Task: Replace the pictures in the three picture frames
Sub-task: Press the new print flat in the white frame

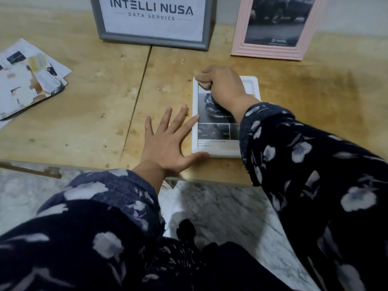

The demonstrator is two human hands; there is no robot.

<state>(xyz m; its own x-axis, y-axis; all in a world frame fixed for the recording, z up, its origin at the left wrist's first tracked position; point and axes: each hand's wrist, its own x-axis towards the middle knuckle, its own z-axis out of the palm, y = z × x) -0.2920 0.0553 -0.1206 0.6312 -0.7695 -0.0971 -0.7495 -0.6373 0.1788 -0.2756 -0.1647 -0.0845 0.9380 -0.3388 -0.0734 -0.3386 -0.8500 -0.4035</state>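
Torn paper scraps (27, 78) at the bench's (84, 106) left edge, grey frame (151, 22) and pink frame (275, 26) upright at back edge, left hand (168, 139) flat, fingers spread, touching white frame (220, 131) near front edge, right hand (222, 85) curled, gripping its far-left corner.

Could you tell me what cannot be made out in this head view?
- White frame: the right hand and sleeve cover its right side.
- Its small print: too small to read.
- Grey frame and pink frame: tops cut off by the image edge.
- Paper scraps: too blurred to read.
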